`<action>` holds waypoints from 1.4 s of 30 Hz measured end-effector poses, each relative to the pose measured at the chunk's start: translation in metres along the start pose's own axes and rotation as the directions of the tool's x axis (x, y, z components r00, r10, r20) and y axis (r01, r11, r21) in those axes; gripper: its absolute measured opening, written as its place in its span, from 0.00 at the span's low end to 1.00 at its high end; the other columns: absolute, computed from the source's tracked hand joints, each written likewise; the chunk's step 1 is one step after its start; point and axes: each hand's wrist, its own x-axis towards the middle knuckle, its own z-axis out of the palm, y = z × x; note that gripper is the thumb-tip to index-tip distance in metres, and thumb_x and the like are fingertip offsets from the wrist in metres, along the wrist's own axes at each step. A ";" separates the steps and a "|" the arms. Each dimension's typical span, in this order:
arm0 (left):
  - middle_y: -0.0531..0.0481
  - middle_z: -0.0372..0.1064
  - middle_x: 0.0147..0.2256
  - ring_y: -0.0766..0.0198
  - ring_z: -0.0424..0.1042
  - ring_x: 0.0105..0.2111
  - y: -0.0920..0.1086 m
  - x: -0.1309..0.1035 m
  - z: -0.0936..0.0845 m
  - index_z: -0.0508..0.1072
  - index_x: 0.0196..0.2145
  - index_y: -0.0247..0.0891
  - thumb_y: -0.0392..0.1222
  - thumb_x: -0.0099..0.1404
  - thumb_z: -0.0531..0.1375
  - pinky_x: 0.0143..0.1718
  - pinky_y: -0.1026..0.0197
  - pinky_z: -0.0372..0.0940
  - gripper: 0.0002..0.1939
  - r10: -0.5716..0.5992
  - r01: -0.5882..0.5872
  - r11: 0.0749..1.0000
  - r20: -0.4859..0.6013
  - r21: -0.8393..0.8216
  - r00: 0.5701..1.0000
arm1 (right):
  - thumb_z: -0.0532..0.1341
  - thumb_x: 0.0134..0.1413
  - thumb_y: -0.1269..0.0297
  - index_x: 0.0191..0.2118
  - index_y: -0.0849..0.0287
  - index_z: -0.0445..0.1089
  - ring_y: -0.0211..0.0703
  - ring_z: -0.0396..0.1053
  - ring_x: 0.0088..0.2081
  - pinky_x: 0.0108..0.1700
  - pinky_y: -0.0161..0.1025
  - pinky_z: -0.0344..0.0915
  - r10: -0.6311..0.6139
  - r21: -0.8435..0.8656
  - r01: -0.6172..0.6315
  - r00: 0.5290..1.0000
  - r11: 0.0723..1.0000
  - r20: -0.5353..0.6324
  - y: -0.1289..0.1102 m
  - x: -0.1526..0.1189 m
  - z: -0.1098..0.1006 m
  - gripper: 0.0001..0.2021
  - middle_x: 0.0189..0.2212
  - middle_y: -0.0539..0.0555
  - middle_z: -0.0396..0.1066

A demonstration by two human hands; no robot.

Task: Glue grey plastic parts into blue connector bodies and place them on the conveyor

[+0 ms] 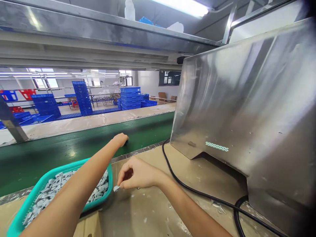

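Right grip point(138, 174) pinches small grey part point(116, 188) at fingertips; left grip point(120, 140) seemingly closed on belt point(74, 148)

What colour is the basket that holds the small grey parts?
The basket is teal, a green-blue plastic mesh. It shows best in the head view, lower left.

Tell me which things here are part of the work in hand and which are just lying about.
In use:
- left hand reaching onto the green conveyor belt
- right hand pinching a small grey plastic part
- teal plastic basket of grey parts

Lying about:
- black cable
- stainless steel housing
- stacked blue crates
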 end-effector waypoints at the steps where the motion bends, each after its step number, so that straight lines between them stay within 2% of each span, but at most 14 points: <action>1: 0.44 0.63 0.37 0.64 0.63 0.40 -0.007 -0.005 0.000 0.67 0.43 0.32 0.30 0.58 0.52 0.43 0.55 0.58 0.14 -0.001 0.001 0.999 -0.025 -0.032 1.000 | 0.51 0.40 0.60 0.45 0.67 0.68 0.06 0.55 0.28 0.28 0.05 0.50 0.006 -0.003 -0.006 1.000 1.000 -0.004 0.000 0.001 0.001 0.25 0.35 0.47 0.62; 6: 0.48 0.64 0.27 0.66 0.64 0.30 -0.041 -0.047 -0.008 0.66 0.45 0.32 0.36 0.57 0.54 0.40 0.56 0.58 0.16 -0.061 0.011 0.963 -0.180 -0.268 0.982 | 0.49 0.41 0.59 0.44 0.70 0.68 0.07 0.53 0.26 0.26 0.07 0.49 0.034 -0.013 -0.035 0.998 0.999 -0.044 -0.003 -0.001 -0.002 0.26 0.34 0.50 0.62; 11: 0.46 0.62 0.40 0.65 0.63 0.40 -0.054 -0.121 -0.024 0.64 0.42 0.33 0.43 0.56 0.56 0.43 0.62 0.58 0.16 -0.141 -0.094 0.796 -0.334 -0.598 0.932 | 0.51 0.42 0.57 0.41 0.74 0.67 0.07 0.54 0.28 0.28 0.07 0.50 0.064 -0.002 -0.065 0.992 0.998 -0.105 -0.015 -0.004 -0.003 0.26 0.36 0.53 0.61; 15: 0.44 0.58 0.47 0.70 0.64 0.43 -0.045 -0.197 -0.029 0.55 0.38 0.32 0.45 0.62 0.50 0.42 0.66 0.62 0.13 -0.211 -0.208 0.498 -0.350 -0.842 0.913 | 0.49 0.45 0.60 0.39 0.77 0.65 0.06 0.55 0.29 0.29 0.05 0.51 0.115 -0.011 -0.118 0.982 0.993 -0.147 -0.024 -0.003 0.007 0.22 0.37 0.54 0.60; 17: 0.43 0.61 0.44 0.68 0.65 0.40 -0.040 -0.229 -0.029 0.55 0.37 0.31 0.45 0.58 0.55 0.42 0.63 0.62 0.15 -0.256 -0.303 0.215 -0.353 -0.928 0.900 | 0.50 0.46 0.61 0.38 0.78 0.64 0.06 0.57 0.32 0.31 0.03 0.53 0.120 0.003 -0.121 0.978 0.993 -0.172 -0.031 0.001 0.009 0.21 0.38 0.55 0.60; 23: 0.49 0.60 0.32 0.68 0.65 0.30 -0.034 -0.274 -0.021 0.61 0.41 0.34 0.54 0.57 0.54 0.32 0.64 0.60 0.21 -0.289 -0.322 -0.458 -0.203 -0.828 0.935 | 0.54 0.42 0.45 0.36 0.80 0.62 0.12 0.61 0.37 0.38 0.06 0.61 -0.127 0.057 0.153 0.938 0.987 -0.322 -0.080 0.026 0.003 0.33 0.39 0.59 0.59; 26: 0.51 0.56 0.29 0.77 0.56 0.20 -0.035 -0.284 -0.022 0.64 0.37 0.33 0.52 0.59 0.51 0.27 0.66 0.57 0.18 -0.214 -0.237 -0.610 -0.132 -0.756 0.968 | 0.54 0.43 0.46 0.33 0.80 0.62 0.14 0.63 0.37 0.39 0.08 0.63 -0.314 -0.020 0.336 0.856 0.942 -0.410 -0.110 0.039 0.008 0.31 0.37 0.58 0.60; 30: 0.51 0.53 0.25 0.80 0.46 0.16 -0.040 -0.292 -0.028 0.66 0.37 0.32 0.51 0.63 0.47 0.22 0.69 0.50 0.19 0.028 -0.013 -0.686 -0.044 -0.727 0.999 | 0.54 0.44 0.50 0.29 0.80 0.62 0.15 0.63 0.35 0.37 0.08 0.63 -0.462 -0.108 0.475 0.739 0.873 -0.490 -0.129 0.049 0.020 0.27 0.33 0.57 0.61; 32: 0.51 0.51 0.25 0.79 0.47 0.17 -0.042 -0.294 -0.030 0.66 0.38 0.31 0.52 0.62 0.46 0.23 0.70 0.48 0.20 0.043 -0.014 -0.680 -0.059 -0.733 0.997 | 0.54 0.45 0.51 0.29 0.80 0.62 0.15 0.63 0.35 0.36 0.08 0.63 -0.470 -0.112 0.482 0.733 0.869 -0.492 -0.128 0.049 0.023 0.26 0.33 0.57 0.61; 34: 0.49 0.54 0.29 0.77 0.51 0.22 -0.042 -0.294 -0.030 0.67 0.40 0.33 0.52 0.61 0.49 0.25 0.70 0.50 0.19 -0.052 -0.113 -0.535 -0.101 -0.837 0.994 | 0.54 0.46 0.51 0.29 0.80 0.62 0.15 0.63 0.35 0.36 0.08 0.64 -0.450 -0.097 0.466 0.748 0.879 -0.487 -0.123 0.047 0.023 0.26 0.33 0.57 0.61; 36: 0.49 0.58 0.34 0.73 0.56 0.29 -0.042 -0.295 -0.028 0.67 0.43 0.40 0.50 0.59 0.52 0.31 0.68 0.53 0.17 -0.219 -0.232 -0.098 -0.207 -0.968 0.954 | 0.53 0.46 0.51 0.29 0.80 0.62 0.15 0.63 0.35 0.37 0.08 0.64 -0.429 -0.086 0.447 0.759 0.890 -0.491 -0.118 0.043 0.021 0.27 0.34 0.57 0.61; 38: 0.53 0.61 0.35 0.71 0.59 0.33 -0.040 -0.297 -0.025 0.66 0.44 0.47 0.49 0.56 0.56 0.35 0.69 0.55 0.17 -0.348 -0.234 0.419 -0.393 -0.878 0.851 | 0.53 0.47 0.52 0.29 0.80 0.62 0.15 0.63 0.37 0.38 0.08 0.64 -0.429 -0.088 0.449 0.749 0.889 -0.505 -0.117 0.039 0.020 0.26 0.34 0.57 0.61; 39: 0.55 0.62 0.34 0.71 0.60 0.33 -0.039 -0.298 -0.023 0.66 0.43 0.49 0.50 0.55 0.57 0.34 0.70 0.56 0.17 -0.369 -0.205 0.578 -0.477 -0.790 0.798 | 0.53 0.47 0.53 0.29 0.80 0.62 0.14 0.63 0.37 0.38 0.08 0.64 -0.436 -0.096 0.453 0.744 0.886 -0.507 -0.117 0.038 0.021 0.25 0.34 0.57 0.61; 42: 0.57 0.63 0.29 0.73 0.63 0.29 -0.035 -0.302 -0.021 0.63 0.44 0.49 0.49 0.51 0.60 0.30 0.71 0.57 0.21 -0.395 -0.182 0.702 -0.590 -0.688 0.704 | 0.53 0.47 0.55 0.27 0.80 0.63 0.14 0.63 0.37 0.39 0.07 0.63 -0.441 -0.114 0.448 0.745 0.887 -0.500 -0.121 0.036 0.026 0.23 0.33 0.56 0.61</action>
